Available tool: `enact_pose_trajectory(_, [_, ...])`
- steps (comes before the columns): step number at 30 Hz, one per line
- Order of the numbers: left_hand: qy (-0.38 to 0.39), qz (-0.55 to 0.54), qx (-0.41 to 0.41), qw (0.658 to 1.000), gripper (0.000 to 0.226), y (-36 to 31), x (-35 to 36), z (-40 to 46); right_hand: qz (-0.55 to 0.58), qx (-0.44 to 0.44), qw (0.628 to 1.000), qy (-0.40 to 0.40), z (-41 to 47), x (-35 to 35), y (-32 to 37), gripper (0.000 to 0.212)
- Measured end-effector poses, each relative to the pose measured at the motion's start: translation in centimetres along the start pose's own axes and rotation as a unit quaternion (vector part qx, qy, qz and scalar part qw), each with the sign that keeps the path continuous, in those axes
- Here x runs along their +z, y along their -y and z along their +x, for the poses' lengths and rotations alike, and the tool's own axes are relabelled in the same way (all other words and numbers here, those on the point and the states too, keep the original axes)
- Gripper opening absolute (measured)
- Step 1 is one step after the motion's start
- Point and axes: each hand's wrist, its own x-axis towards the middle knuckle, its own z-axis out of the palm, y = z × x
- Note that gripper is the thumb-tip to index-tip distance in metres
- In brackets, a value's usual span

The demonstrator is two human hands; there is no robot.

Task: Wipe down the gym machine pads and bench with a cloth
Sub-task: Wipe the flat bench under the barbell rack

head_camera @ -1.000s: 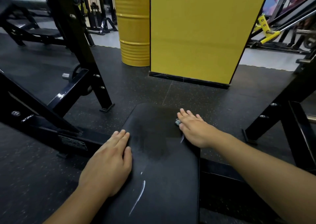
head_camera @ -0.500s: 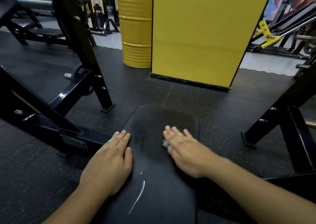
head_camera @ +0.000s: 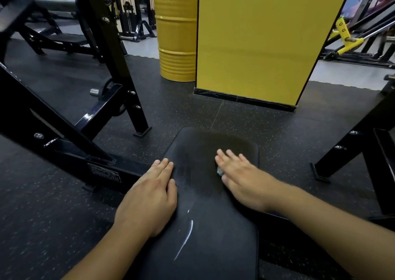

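— Two hands on one black bench pad (head_camera: 213,243), seen from the head camera. How does the pad lie?

— Its long axis runs straight away from the person, the rounded far end toward the yellow pillar (head_camera: 256,40) and yellow drum (head_camera: 176,44); the near end is cut off by the frame's lower edge. A black machine frame (head_camera: 64,130) stands to the left, a second black upright (head_camera: 363,143) to the right.

— Which hand does the work?

— By my reading, the right hand (head_camera: 241,179). It lies flat, fingers straight, pressing a cloth (head_camera: 219,170) onto the pad's right half, short of the far end. The left hand (head_camera: 149,196) rests flat and empty on the pad's left edge, fingers straight, apparently bracing.

— Where to next?

— The far end ahead of the right fingertips looks dull and untouched, so the stroke probably goes forward along the long axis; the right hand is nearer.

— What can't be made out?

— Nearly all the cloth: only a pale scrap shows beside the palm. The right hand is motion-blurred. A white streak (head_camera: 186,237) marks the near pad; scratch or residue, I cannot tell.
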Motion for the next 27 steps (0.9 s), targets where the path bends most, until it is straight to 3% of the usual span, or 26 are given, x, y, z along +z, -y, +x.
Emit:
enact_pose_trajectory(3, [0.001, 0.001, 0.001, 1.000, 0.057, -0.1, 0.0, -0.1, -0.022, -0.065, 0.998, 0.014, -4.5, 0.8, 2.4, 0.060])
enact_pose_trajectory(6, [0.000, 0.001, 0.004, 1.000, 0.057, -0.2, 0.0, 0.0, -0.032, -0.069, 0.996, 0.039, -4.9, 0.3, 2.1, 0.058])
enact_pose_trajectory(12, [0.002, -0.003, 0.007, 1.000, 0.056, -0.3, 0.0, 0.1, 0.026, 0.112, 0.993, 0.003, 5.2, -2.2, -5.0, 0.058])
enact_pose_trajectory(15, [0.006, 0.002, 0.004, 1.000, 0.056, 0.0, -0.1, 0.2, 0.043, 0.157, 0.987, -0.010, 8.3, -2.3, -6.0, 0.058])
enact_pose_trajectory(21, [0.019, -0.002, 0.002, 1.000, 0.056, 0.1, -0.1, 0.0, 0.056, 0.083, 0.995, 0.002, 2.1, -0.9, -2.0, 0.058])
enact_pose_trajectory(27, [0.022, -0.008, 0.003, 1.000, 0.056, 0.0, -0.2, 0.0, 0.018, -0.051, 0.998, 0.023, -6.1, 0.8, 3.2, 0.057])
